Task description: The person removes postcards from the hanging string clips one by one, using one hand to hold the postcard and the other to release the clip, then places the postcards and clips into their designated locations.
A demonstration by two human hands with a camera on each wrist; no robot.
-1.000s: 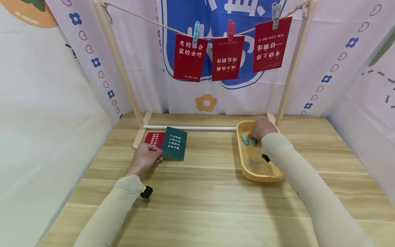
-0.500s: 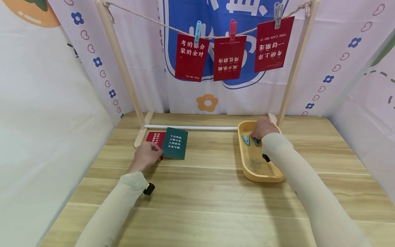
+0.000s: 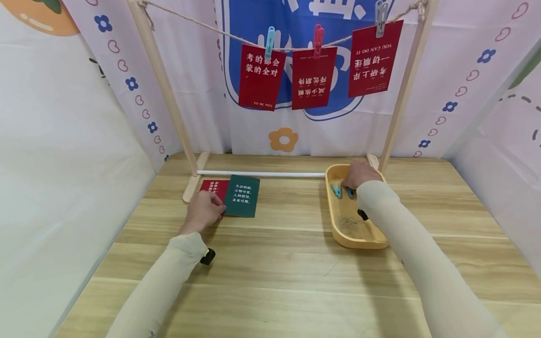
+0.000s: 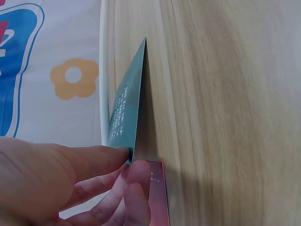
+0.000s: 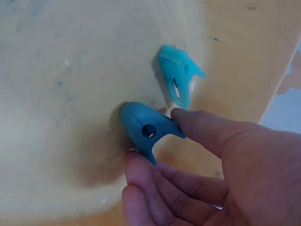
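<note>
My left hand (image 3: 204,210) pinches the green card (image 3: 243,196) by its edge between thumb and fingers. In the left wrist view the card (image 4: 128,108) tilts up off the table. A red card (image 3: 215,188) lies partly beneath it and the hand. Over in the yellow basin (image 3: 334,225), my right hand (image 3: 360,176) has thumb and fingers on the two handles of a blue clothespin (image 5: 143,125). A lighter turquoise clothespin (image 5: 176,73) lies beside it, not held.
A wooden frame (image 3: 165,89) carries a rope (image 3: 190,21) across the back. Three red cards hang from it by a light-blue clothespin (image 3: 269,42), a red clothespin (image 3: 318,40) and a grey clothespin (image 3: 381,19). A white rod (image 3: 262,174) runs along the frame's base.
My left hand has shifted slightly right and away from me with the green card. The right hand stays at the clothespin in the basin.
</note>
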